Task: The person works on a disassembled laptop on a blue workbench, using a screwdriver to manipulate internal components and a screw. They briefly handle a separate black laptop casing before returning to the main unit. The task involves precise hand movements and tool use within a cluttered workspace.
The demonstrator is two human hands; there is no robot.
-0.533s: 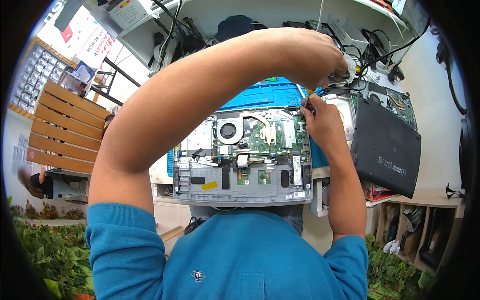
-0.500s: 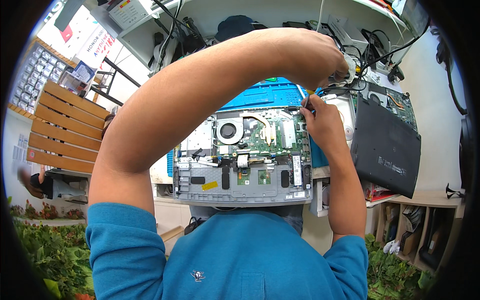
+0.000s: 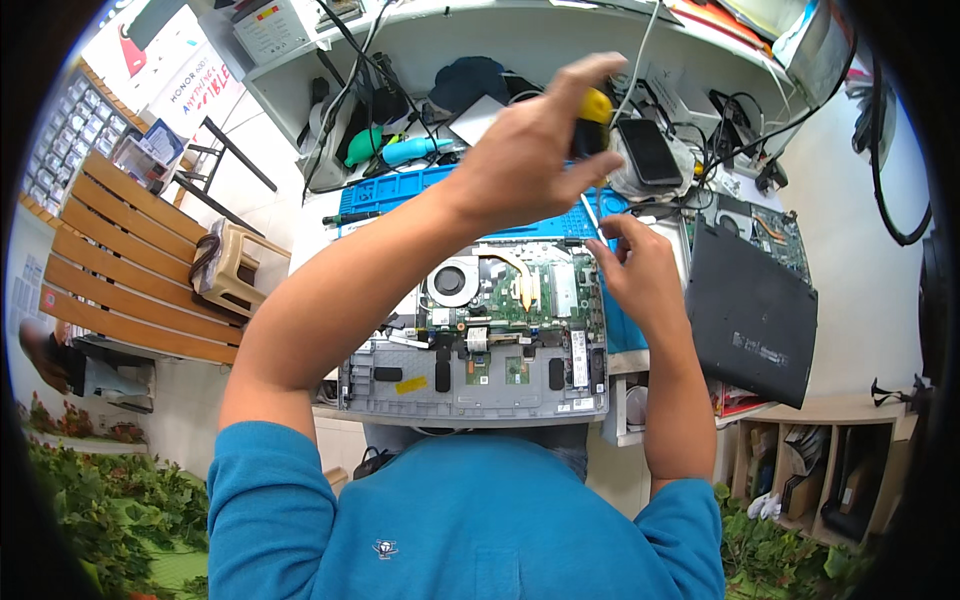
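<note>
An opened laptop base (image 3: 470, 375) lies in front of me, showing its green board, round fan (image 3: 452, 282) and copper heat pipe (image 3: 524, 285). Above the far part of the laptop, my left hand (image 3: 525, 155) is raised with a yellow-and-black screwdriver handle (image 3: 592, 125) between thumb and fingers, slightly blurred. My right hand (image 3: 643, 265) is at the laptop's far right corner, thumb and fingertips pinched together. A thin pale stick (image 3: 591, 213) runs to those fingertips; what they hold is too small to tell.
A blue work mat (image 3: 400, 185) lies behind the laptop. Near its back are a green blower (image 3: 363, 147), a light-blue bottle (image 3: 415, 151) and a phone (image 3: 648, 152). To the right, a black laptop cover (image 3: 752, 315) leans by another circuit board (image 3: 765, 240). Loose cables hang around.
My left hand has come back leftward from the far right, and the screwdriver handle now shows in it. The phone and mat are uncovered. My right hand stays at the laptop's corner.
</note>
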